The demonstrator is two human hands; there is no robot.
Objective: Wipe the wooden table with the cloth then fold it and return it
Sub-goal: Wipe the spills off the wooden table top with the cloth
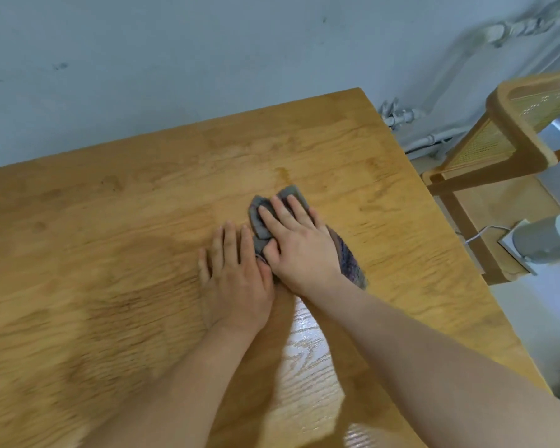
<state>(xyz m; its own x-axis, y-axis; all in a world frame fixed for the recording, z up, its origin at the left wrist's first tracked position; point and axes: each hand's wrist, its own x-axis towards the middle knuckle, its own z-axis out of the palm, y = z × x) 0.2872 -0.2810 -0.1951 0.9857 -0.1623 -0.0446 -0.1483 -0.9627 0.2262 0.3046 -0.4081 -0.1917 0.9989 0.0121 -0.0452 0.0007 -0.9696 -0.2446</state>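
The cloth (pixel 260 223) lies bunched at frame centre on the table (pixel 110 227). The right hand (pixel 299 245) lies flat on it, fingers straight and slightly spread, pressing it against the wood for wiping contact. The left hand (pixel 236 281) rests flat just beside it, fingers straight, apparently as a brace. Folding is not yet done.

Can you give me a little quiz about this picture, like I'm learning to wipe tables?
1. True or false: the crumpled grey cloth lies under the right hand.
2. The left hand rests flat on: A) the light wooden table, B) a plate, C) a book?
3. Fill in: the shiny patch on the wood sits between the person's two ____.
Key: 1 true; 2 A; 3 arms.
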